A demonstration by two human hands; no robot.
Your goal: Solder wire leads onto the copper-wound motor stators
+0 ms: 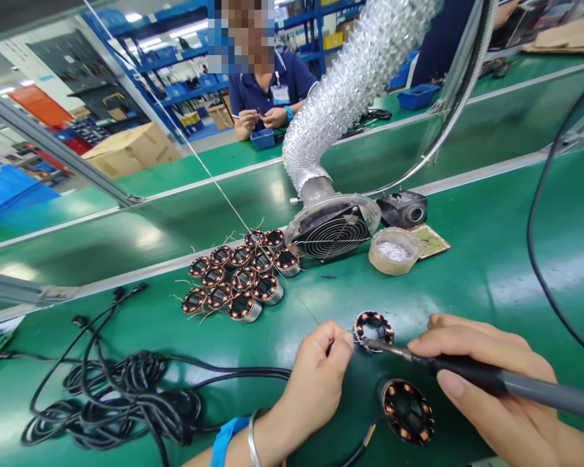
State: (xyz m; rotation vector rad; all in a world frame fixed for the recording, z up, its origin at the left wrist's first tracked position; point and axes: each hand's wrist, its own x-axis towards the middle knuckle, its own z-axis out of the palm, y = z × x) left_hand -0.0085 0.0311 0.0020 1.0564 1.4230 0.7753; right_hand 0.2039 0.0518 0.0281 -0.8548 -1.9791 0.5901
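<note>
Green bench: L hand grip pinches stator, R hand grip closed round soldering iron.

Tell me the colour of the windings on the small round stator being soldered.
Copper-orange windings, clearest in the head view.

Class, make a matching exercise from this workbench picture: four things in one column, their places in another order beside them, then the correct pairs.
Things:
1. soldering iron
2. small stator
3. group of stators
4. coiled black cable

Places:
A. lower left of the bench
B. in the right hand
C. left of the fume fan
D. at the left hand fingertips

Pairs: 1-B, 2-D, 3-C, 4-A
</note>
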